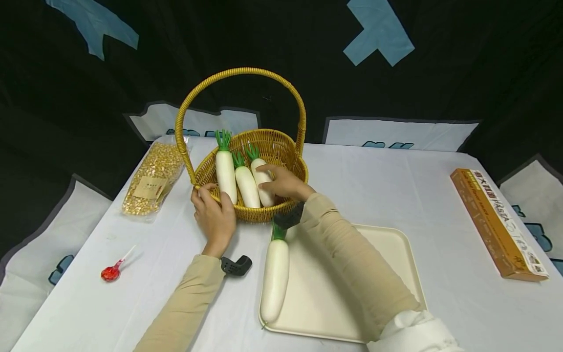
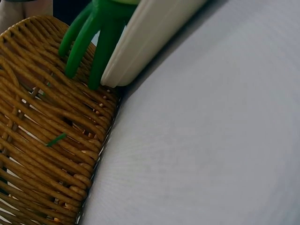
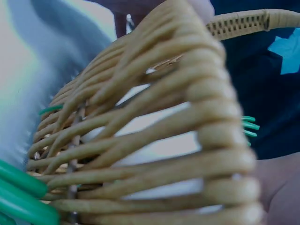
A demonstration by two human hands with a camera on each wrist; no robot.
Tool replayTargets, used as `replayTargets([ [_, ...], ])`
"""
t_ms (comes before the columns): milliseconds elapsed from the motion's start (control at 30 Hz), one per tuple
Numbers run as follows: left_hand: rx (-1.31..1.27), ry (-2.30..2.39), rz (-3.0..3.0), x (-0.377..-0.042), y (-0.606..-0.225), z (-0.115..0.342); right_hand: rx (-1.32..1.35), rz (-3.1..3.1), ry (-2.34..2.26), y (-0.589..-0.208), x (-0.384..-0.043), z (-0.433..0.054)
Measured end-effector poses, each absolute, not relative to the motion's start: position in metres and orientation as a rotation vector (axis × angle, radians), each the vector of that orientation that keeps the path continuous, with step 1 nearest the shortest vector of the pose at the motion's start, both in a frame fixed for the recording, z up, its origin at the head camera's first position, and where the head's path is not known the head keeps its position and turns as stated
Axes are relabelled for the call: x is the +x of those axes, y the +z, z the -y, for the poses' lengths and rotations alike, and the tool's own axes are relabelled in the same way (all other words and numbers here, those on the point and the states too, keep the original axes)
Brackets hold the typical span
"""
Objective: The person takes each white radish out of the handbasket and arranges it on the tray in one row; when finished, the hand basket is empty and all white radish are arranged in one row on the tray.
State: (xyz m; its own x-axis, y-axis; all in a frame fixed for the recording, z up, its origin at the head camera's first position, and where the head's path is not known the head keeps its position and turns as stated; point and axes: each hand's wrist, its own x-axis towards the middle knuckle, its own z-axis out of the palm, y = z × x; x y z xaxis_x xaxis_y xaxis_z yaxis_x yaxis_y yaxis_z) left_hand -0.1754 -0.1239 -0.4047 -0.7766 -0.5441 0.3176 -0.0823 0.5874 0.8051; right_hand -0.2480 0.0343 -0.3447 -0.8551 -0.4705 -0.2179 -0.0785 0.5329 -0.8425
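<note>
A yellow wicker basket (image 1: 252, 214) with a tall hoop handle stands on the table, three white radishes leaning inside: one at left (image 1: 226, 173), one in the middle (image 1: 248, 188) and one at right (image 1: 258, 171). My left hand (image 1: 214, 215) grips the basket's near left rim. Reaching over the near right rim, my right hand (image 1: 286, 183) holds the right radish, fingers across its upper side and thumb hidden. Another white radish (image 1: 275, 278) lies along the left edge of a cream tray (image 1: 325, 293), its green leaves toward the basket. Basket weave (image 3: 140, 154) fills much of the right wrist view.
A clear bag of yellow corn kernels (image 1: 160, 161) lies left of the basket, and a red lollipop (image 1: 111, 273) nearer on that side. A long pasta box (image 1: 497, 225) is at the table's right edge. Black cloth (image 1: 264, 39) hangs behind.
</note>
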Motion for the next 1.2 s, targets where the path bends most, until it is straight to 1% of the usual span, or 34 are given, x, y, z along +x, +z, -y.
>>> replayTargets([
  [300, 0.491, -1.110, 2.278, -0.174, -0.404, 0.123, -0.393, -2.042, -1.553, -0.340, -0.248, -0.041],
  [767, 0.483, -1.132, 2.259, -0.175, -0.403, 0.121, -0.340, -1.870, -1.862, -0.339, -0.245, -0.053],
  [1000, 0.486, -1.119, 2.258, -0.175, -0.405, 0.122, -0.388, -1.762, -1.972, -0.339, -0.239, -0.061],
  [1200, 0.489, -1.120, 2.254, -0.175, -0.405, 0.123, -0.449, -1.771, -1.940, -0.335, -0.223, -0.071],
])
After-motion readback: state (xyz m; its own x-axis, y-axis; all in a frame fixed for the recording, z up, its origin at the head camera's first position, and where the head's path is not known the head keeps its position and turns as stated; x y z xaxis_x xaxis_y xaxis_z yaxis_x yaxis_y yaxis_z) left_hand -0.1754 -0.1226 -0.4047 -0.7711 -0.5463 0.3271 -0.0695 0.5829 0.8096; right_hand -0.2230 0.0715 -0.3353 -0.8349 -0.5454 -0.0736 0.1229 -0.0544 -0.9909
